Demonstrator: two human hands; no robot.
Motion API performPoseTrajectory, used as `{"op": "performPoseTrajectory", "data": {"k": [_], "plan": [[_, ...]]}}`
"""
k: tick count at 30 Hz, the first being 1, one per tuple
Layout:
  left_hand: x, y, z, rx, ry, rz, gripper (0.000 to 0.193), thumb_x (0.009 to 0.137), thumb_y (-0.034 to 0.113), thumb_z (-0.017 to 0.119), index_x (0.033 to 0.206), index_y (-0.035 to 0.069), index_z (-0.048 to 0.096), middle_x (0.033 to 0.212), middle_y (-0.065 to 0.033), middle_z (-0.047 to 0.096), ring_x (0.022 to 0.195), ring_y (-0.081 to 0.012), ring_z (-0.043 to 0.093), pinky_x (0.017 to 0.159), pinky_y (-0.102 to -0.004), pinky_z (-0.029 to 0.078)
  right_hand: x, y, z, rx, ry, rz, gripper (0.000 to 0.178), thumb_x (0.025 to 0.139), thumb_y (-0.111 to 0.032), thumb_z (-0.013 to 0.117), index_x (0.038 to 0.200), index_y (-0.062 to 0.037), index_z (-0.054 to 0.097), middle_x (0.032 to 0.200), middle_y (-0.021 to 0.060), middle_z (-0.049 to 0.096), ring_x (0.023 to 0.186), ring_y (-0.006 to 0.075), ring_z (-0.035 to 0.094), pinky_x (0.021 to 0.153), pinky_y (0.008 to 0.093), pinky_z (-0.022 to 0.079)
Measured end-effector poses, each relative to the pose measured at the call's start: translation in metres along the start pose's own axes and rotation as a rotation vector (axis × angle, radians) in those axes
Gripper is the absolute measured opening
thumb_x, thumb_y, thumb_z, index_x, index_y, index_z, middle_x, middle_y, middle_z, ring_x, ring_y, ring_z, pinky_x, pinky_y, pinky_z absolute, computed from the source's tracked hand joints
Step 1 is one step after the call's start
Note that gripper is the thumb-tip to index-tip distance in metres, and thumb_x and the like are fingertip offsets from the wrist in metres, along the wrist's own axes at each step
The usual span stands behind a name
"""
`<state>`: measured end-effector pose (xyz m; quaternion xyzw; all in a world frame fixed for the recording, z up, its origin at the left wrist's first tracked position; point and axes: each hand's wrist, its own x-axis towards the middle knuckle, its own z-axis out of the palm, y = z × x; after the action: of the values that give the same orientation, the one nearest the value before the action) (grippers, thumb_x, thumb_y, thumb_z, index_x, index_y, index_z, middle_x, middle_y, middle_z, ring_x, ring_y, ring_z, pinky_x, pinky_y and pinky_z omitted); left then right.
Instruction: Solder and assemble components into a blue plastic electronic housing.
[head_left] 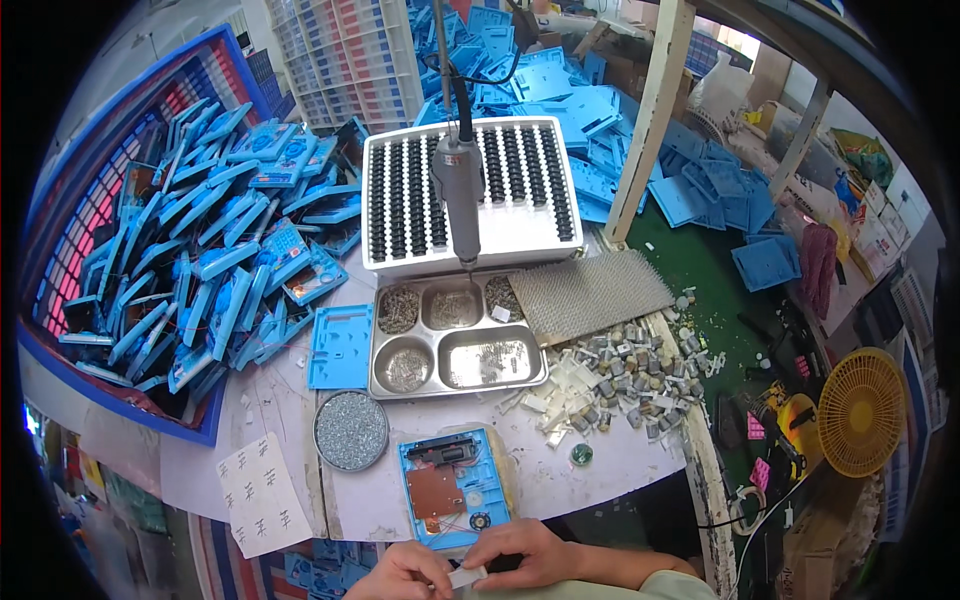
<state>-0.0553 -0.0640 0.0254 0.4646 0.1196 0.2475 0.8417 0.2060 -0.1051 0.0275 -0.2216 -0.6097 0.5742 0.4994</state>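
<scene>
At the near edge of the table my left hand and my right hand meet, fingers closed around a small white plastic piece. Both hands grip it. Just beyond lies a blue plastic housing, open side up, holding a brown circuit board, a black part and a small round dark part. My right fingers overlap the housing's near edge. Thin wires run near the board. A pile of small white-and-metal motor-like parts lies to the right.
A steel compartment tray holds screws; an electric screwdriver hangs above it. Behind stands a white tray of black parts. A dish of grey granules and a blue crate of blue units are left. A post rises right.
</scene>
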Motion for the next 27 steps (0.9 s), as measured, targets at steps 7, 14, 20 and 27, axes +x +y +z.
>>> {"op": "performPoseTrajectory", "data": {"k": [7,14,20,27], "plan": [[0.002,0.009,-0.002,0.017,-0.095,-0.048,0.055,0.083,0.045,0.082,0.114,0.002,0.067,0.092,-0.0108,0.073,0.074,-0.0157,0.064,0.064,-0.0247,0.046,-0.003,0.013,0.011,0.102,-0.013,0.034,0.029,0.089,-0.006,0.079,0.116,0.0002,0.072,0.106,0.0109,0.074,0.085,0.0167,0.067,0.075,0.0304,0.055],[0.009,0.03,0.045,-0.164,0.193,-0.165,0.042,0.08,0.041,0.087,0.087,0.002,0.073,0.077,-0.0067,0.069,0.064,-0.0154,0.062,0.056,-0.0287,0.045,0.005,-0.005,0.016,0.02,0.066,0.004,0.029,0.086,-0.02,0.085,0.106,-0.0017,0.076,0.088,0.0115,0.072,0.071,0.0205,0.067,0.062,0.0327,0.051],[0.004,0.019,0.013,-0.018,-0.102,-0.17,0.051,0.08,0.047,0.086,0.096,0.0,0.074,0.086,-0.0097,0.072,0.075,-0.0176,0.066,0.066,-0.0268,0.048,0.004,0.0,0.019,0.075,-0.002,-0.055,0.027,0.088,-0.013,0.081,0.11,0.0006,0.072,0.094,0.0136,0.072,0.079,0.024,0.069,0.07,0.0346,0.055],[0.026,0.0,-0.008,-0.067,-0.371,0.198,0.028,0.087,0.021,0.081,0.097,-0.003,0.072,0.088,-0.0116,0.073,0.07,-0.0241,0.069,0.06,-0.0336,0.052,0.015,-0.001,0.003,-0.085,-0.096,-0.064,0.03,0.082,-0.009,0.085,0.111,-0.0063,0.075,0.106,0.0122,0.073,0.094,0.0292,0.071,0.079,0.039,0.056]]}}
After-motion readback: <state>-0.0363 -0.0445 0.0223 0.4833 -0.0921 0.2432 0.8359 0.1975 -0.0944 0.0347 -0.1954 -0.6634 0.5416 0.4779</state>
